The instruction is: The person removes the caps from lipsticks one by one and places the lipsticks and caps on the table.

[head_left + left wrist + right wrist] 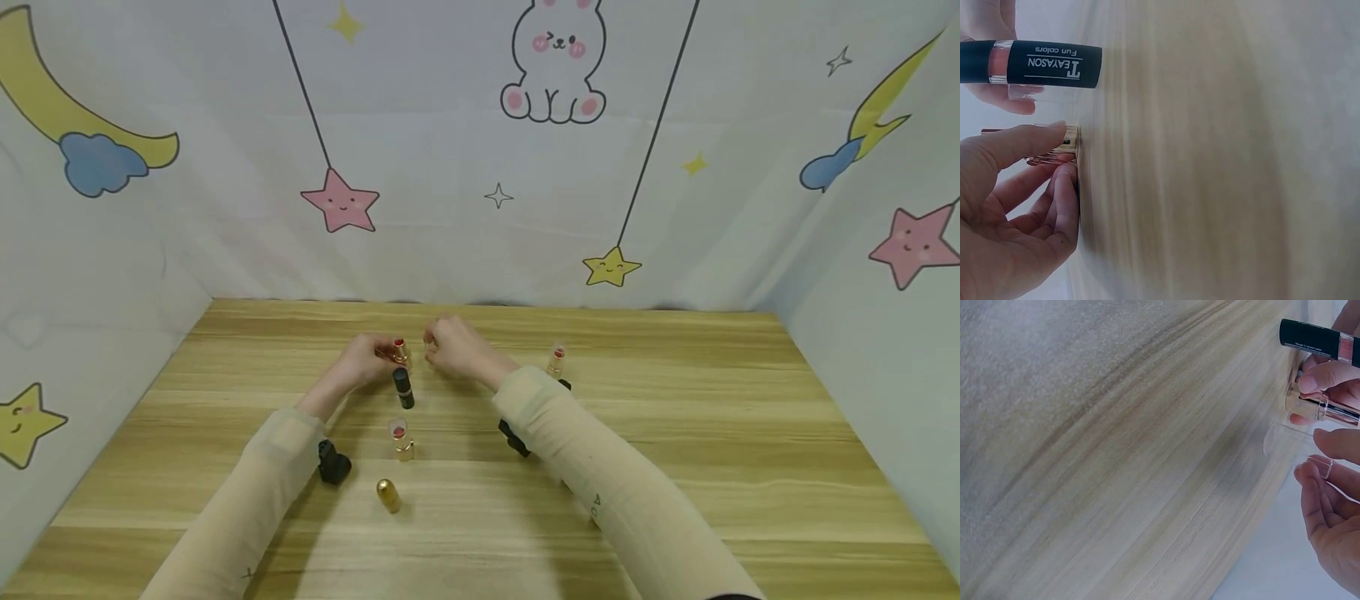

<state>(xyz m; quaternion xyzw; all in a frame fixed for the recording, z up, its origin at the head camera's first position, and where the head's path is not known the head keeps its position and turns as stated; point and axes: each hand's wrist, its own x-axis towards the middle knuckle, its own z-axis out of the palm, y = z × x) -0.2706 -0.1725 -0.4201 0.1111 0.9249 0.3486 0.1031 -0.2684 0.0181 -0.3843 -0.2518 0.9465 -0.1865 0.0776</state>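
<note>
My left hand (365,358) pinches a gold lipstick (401,352) with a red tip, its base standing on the table. In the left wrist view, thumb and fingers are at the gold lower part of the lipstick (1070,140). Just to the right, my right hand (455,346) pinches a clear cap (1285,439) between thumb and fingers, down near the tabletop; the head view barely shows it. A black tube (403,388) with a pinkish band, lettered "Teayason Fun colors" in the left wrist view, stands upright in front of the gold lipstick.
Another gold lipstick (403,445) under a clear cover stands nearer me, with a small gold bullet-shaped tube (387,495) in front. A further red-tipped lipstick (556,362) stands right of my right forearm. A patterned white curtain (450,150) borders the wooden table (712,433).
</note>
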